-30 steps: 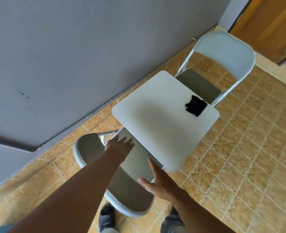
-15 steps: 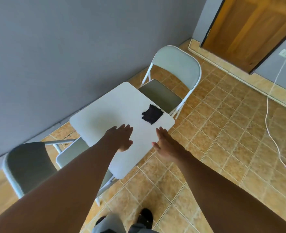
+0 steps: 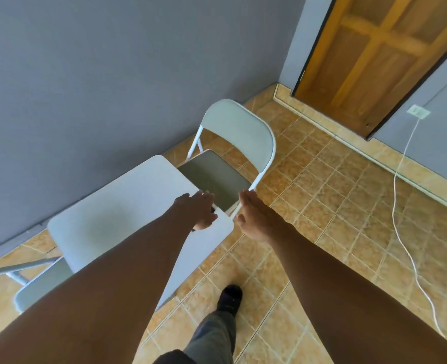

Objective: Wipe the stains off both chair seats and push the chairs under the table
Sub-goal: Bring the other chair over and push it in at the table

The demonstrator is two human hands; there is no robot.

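The left hand (image 3: 200, 210) lies palm-down, fingers together and flat, over the near-right corner of the small white rectangular tabletop (image 3: 117, 219), and a sliver of something dark (image 3: 213, 210) peeks out under its fingertips; it is probably the wiping cloth, though too little shows to be sure, and whether the fingers have closed on it cannot be told. The right hand (image 3: 255, 215) hovers empty and open just to the right of that corner, off the table edge, fingers straight. Directly ahead of both hands, just past the fingertips, sits the pale grey folding chair with its darker olive seat pad (image 3: 214, 179), its front edge tucked partly under the table and its backrest farthest from the hands. The seat's depth runs away from the person, so the right hand is nearer the chair frame (image 3: 263, 174), the left nearer the seat.
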